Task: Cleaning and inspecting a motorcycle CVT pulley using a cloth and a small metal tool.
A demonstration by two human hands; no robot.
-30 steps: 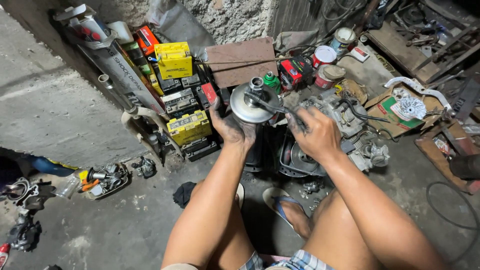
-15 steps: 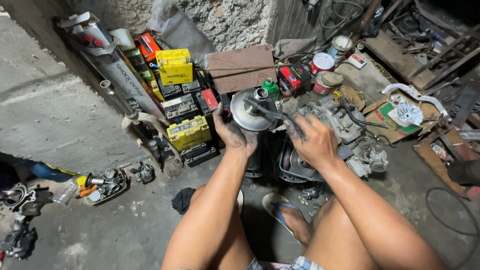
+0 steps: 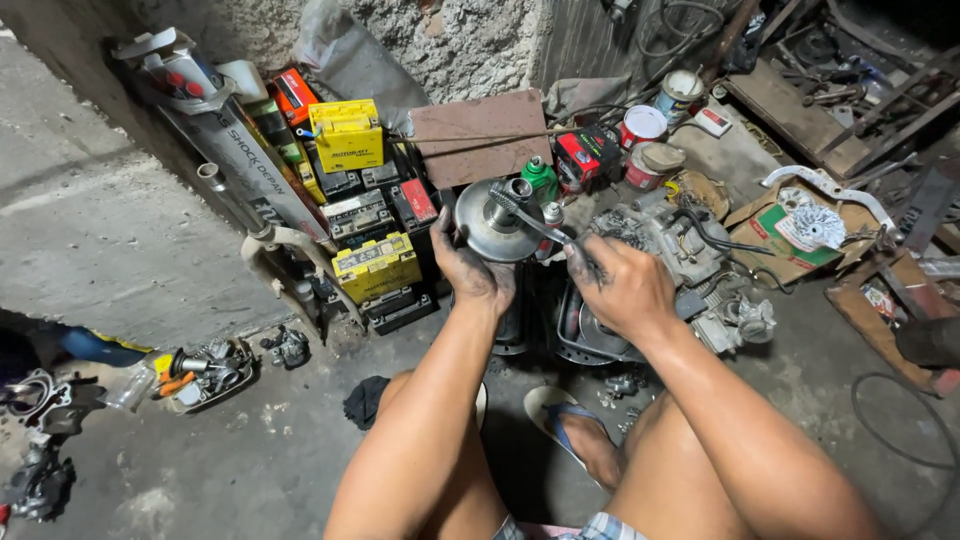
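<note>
Yellow and black batteries point(image 3: 362, 205) are stacked against the rough wall point(image 3: 470, 40), beside a silver exhaust pipe point(image 3: 235, 165). Two red tins point(image 3: 642, 127) are set behind a brown board point(image 3: 480, 135). A white fan point(image 3: 812, 228) is laid on cardboard point(image 3: 765, 240).

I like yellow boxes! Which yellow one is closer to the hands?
The lower yellow box, just beside the left hand. The other yellow box sits higher up, near the wall.

Left hand point(image 3: 472, 272) cupping metal pulley point(image 3: 492, 228), right hand point(image 3: 622, 288) gripping wrench point(image 3: 530, 222).
</note>
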